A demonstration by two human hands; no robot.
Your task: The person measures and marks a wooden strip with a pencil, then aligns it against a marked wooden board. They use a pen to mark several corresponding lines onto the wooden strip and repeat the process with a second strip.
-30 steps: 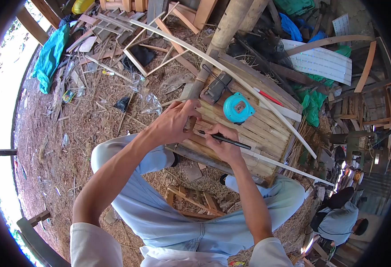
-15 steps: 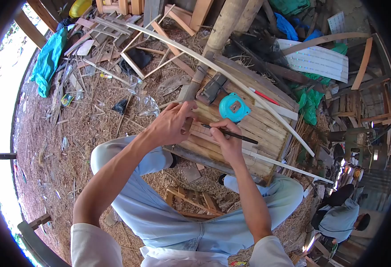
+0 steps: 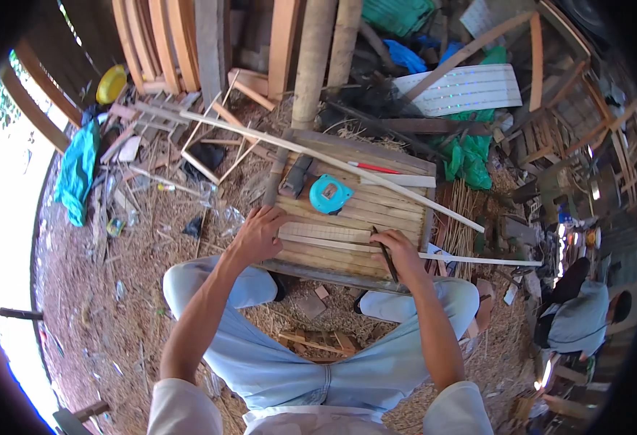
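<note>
My left hand (image 3: 259, 233) rests on the left end of a pale bamboo slat (image 3: 333, 233) that lies across a slatted bamboo work table (image 3: 398, 210). My right hand (image 3: 400, 251) grips a dark pen (image 3: 386, 255) near the table's front right, its tip pointing down towards me. A teal tape measure (image 3: 331, 194) sits on the table behind the slat. A long thin bamboo strip (image 3: 333, 159) runs diagonally over the table top, and a red pencil (image 3: 374, 168) lies beside it.
Another thin strip (image 3: 478, 259) sticks out to the right of the table. Wood offcuts, frames and a teal cloth (image 3: 77, 174) litter the straw-covered ground at left. Posts (image 3: 311, 58) stand behind the table. A person (image 3: 580, 319) crouches at far right.
The view has tilted up and back. My right hand slid with the pen from the slat's middle to the table's front right. My left hand stayed on the slat's left end.
</note>
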